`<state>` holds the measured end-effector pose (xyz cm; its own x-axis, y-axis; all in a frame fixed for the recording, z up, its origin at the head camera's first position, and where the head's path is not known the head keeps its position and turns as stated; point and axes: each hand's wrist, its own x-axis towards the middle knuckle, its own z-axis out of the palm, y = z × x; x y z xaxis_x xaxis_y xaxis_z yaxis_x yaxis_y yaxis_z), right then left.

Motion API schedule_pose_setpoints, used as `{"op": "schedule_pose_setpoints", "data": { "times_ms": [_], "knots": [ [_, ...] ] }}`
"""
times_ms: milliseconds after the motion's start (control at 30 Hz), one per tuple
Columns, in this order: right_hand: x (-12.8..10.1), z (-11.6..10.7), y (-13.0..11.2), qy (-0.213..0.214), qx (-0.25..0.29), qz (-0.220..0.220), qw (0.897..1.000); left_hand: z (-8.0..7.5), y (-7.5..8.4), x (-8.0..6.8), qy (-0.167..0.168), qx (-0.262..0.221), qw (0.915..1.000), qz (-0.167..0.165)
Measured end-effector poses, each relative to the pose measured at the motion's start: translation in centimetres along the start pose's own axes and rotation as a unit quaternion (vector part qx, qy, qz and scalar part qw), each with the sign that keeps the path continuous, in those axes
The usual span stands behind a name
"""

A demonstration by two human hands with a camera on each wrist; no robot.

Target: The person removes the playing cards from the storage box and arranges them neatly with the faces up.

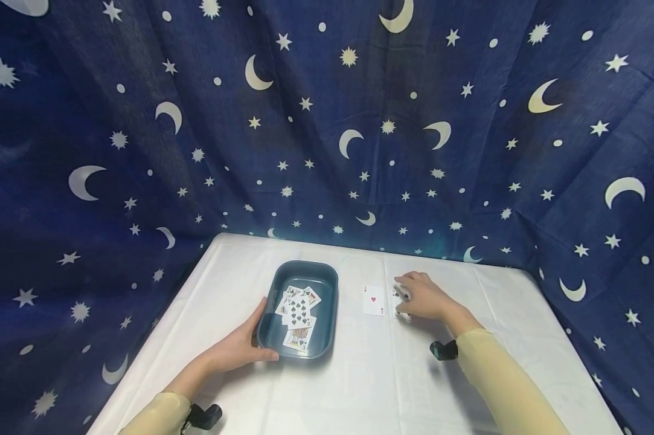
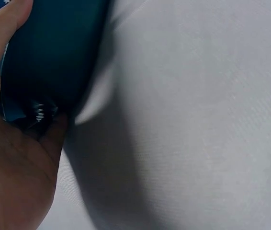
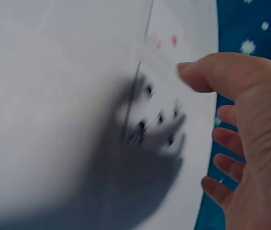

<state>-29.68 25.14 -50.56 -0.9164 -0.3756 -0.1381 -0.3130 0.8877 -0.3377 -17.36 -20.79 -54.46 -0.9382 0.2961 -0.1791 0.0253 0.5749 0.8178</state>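
Note:
My left hand grips the near left corner of a dark teal tray, thumb and fingers spread along its outside. Several playing cards lie face up in the tray, overlapping; a card with many spades is uppermost and a face card shows below it. To the tray's right, the ace of hearts lies face up on the table. Beside it is a card with black pips, partly covered in the head view by my right hand. The right hand hovers over that card, thumb and fingers apart.
A white cloth covers the table, with a crease running front to back right of the ace. Behind and at the sides hangs a dark blue curtain with moons and stars. Each wrist wears a small black camera.

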Motion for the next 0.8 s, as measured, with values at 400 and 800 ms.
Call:
{"op": "schedule_pose_setpoints", "data": {
  "times_ms": [400,800],
  "knots": [
    [1.8,-0.6,-8.7,0.05,0.008,-0.13,0.99,-0.1,0.4,0.0,-0.001,0.005,1.0,-0.003],
    [3.7,0.6,-14.9,0.041,-0.023,-0.201,0.978,-0.1,0.7,0.2,-0.003,0.014,0.9999,-0.004]
  ]
}}
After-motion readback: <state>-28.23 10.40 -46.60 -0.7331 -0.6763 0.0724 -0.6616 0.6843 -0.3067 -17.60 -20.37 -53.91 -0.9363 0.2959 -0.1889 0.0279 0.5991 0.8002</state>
